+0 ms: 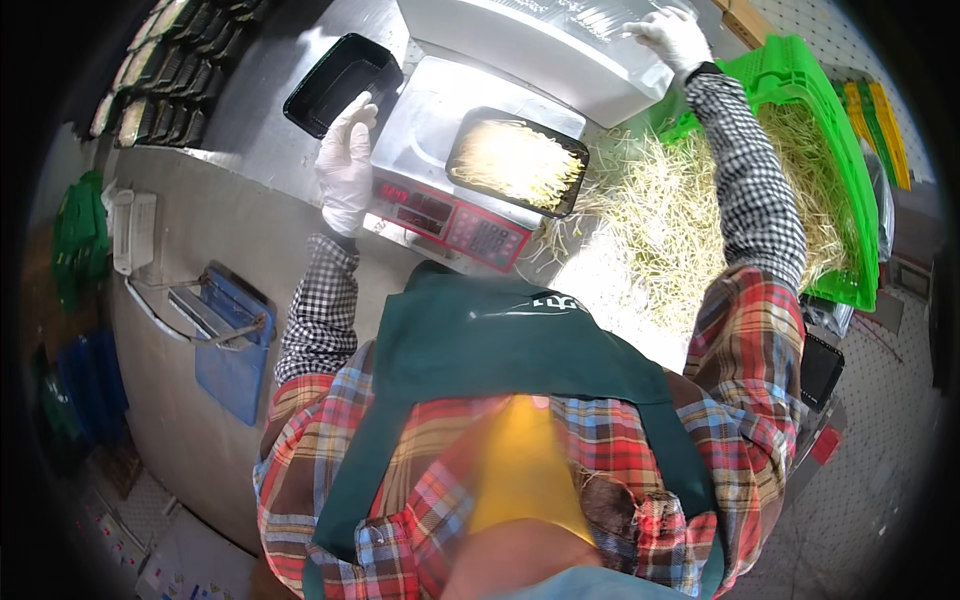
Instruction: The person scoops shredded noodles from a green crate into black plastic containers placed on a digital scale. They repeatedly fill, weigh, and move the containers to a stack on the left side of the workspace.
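A black plastic tray of bean sprouts [517,161] sits on the metal platform [420,112] of a red-fronted digital scale [450,217]. My left hand [346,169], in a white glove, is at the scale's left side. Its thumb stands apart from the fingers and nothing shows between them. The fingertips overlap the near corner of an empty black tray [337,82] in my view; contact is unclear. At the top right, my gloved right hand [671,45] reaches over a white box [525,52] holding clear plastic pieces [592,22]. Whether its fingers grip one is unclear.
Loose sprouts [652,217] spread over the table right of the scale, beside a tipped green crate [817,97] with more sprouts. Several filled black trays [161,82] are stacked at the upper left. A blue folding stool [236,337] stands on the floor at left.
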`<act>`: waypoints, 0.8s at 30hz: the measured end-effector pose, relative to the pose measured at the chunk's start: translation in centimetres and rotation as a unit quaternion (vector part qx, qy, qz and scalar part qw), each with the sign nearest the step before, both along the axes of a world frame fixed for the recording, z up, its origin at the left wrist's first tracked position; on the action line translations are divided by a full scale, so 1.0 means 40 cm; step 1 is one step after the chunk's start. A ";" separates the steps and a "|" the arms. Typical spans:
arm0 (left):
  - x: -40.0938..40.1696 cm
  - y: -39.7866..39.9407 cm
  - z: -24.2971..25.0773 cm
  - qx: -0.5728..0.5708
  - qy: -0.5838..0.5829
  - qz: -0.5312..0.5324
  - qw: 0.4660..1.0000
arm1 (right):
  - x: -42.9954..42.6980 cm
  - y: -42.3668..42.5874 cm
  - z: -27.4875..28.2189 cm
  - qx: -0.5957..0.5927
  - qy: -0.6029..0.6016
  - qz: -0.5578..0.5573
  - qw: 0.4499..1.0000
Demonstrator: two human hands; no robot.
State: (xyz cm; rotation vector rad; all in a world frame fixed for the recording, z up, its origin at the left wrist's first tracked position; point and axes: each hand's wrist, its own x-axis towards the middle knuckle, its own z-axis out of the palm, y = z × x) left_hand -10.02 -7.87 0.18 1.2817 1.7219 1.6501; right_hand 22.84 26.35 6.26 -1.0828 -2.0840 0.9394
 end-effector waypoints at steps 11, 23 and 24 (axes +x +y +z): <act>0.070 0.133 0.094 -0.103 -0.354 -0.278 0.887 | 0.020 -0.505 0.173 0.245 -0.034 0.288 0.925; 0.153 0.217 -0.176 -0.047 0.207 -0.181 0.960 | -0.063 -0.618 -0.222 -0.016 0.102 -0.232 0.967; 0.171 0.232 -0.171 -0.049 0.360 -0.143 0.921 | -0.069 -0.600 -0.242 0.033 0.073 -0.254 0.964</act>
